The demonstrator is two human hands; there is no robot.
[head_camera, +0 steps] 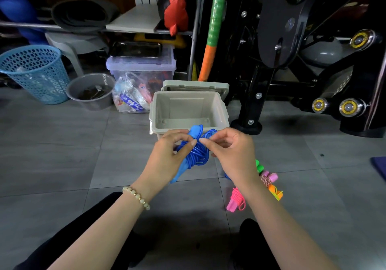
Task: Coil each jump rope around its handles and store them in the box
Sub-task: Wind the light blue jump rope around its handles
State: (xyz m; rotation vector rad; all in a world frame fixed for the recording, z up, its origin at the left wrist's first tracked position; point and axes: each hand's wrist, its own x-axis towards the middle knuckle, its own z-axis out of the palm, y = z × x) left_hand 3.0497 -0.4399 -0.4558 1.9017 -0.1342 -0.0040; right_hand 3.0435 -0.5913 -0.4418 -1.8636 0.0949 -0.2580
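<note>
1. Blue plastic jump rope, cord coiled in many loops around its paired blue handles; held in the air just in front of the near rim of the box, above the grey tiled floor. Handle tips showing above and below the coil.
2. Left hand, closed around the lower handles and coil from the left, thumb pressed on the loops. Beaded cream bracelet on that wrist.
3. Right hand, thumb and forefinger pinched on a loose loop of cord at the coil's upper right; other fingers curled behind.
4. Open beige plastic box, rectangular, upright on the floor directly beyond the hands; nothing visible inside. Matching beige lid propped behind its far rim.
5. Open floor to the left of the box and hands; black exercise machine frame close on the box's right.
6. Pink coiled jump rope on the floor below the right forearm; further coiled ropes in green, pink-and-white and orange just beside it, partly hidden.
7. Clear plastic bag of small items just left of the box; grey round tub and blue perforated basket further left.
</note>
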